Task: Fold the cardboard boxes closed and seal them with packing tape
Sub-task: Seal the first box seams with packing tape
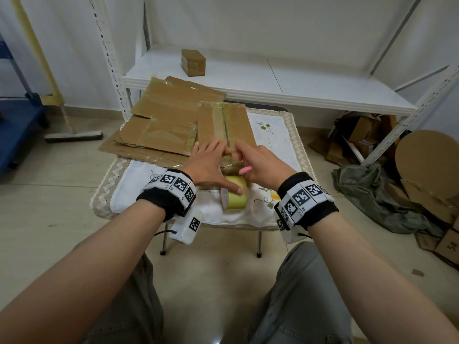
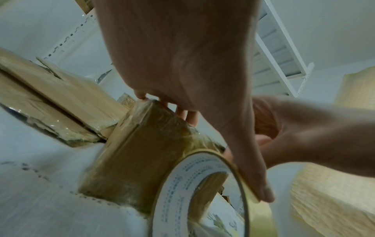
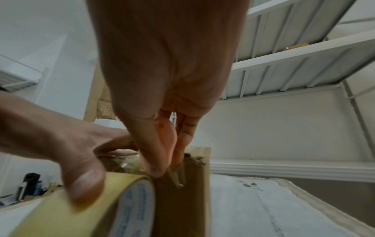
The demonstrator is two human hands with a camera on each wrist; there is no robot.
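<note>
A brown cardboard box (image 1: 223, 122) with a taped centre seam lies on the small cloth-covered table (image 1: 273, 130). My left hand (image 1: 213, 165) presses spread, straight fingers on the box's near end. Its thumb rests on the yellow tape roll (image 1: 234, 194) standing against that end. My right hand (image 1: 250, 160) grips a pink cutter (image 1: 244, 171) at the same end. In the right wrist view the thumb and fingers pinch the cutter (image 3: 166, 136), its tip at the tape on the box (image 3: 182, 200), beside the roll (image 3: 81, 208). The left wrist view shows the box (image 2: 131, 160) and the roll (image 2: 192, 184).
Flattened cardboard sheets (image 1: 169, 115) overlap the table's far left. A small taped box (image 1: 193, 62) sits on the white shelf (image 1: 298, 78) behind. Cardboard scraps (image 1: 360, 135) and a round cardboard piece (image 1: 427, 155) lie on the floor at right, a broom head (image 1: 74, 136) at left.
</note>
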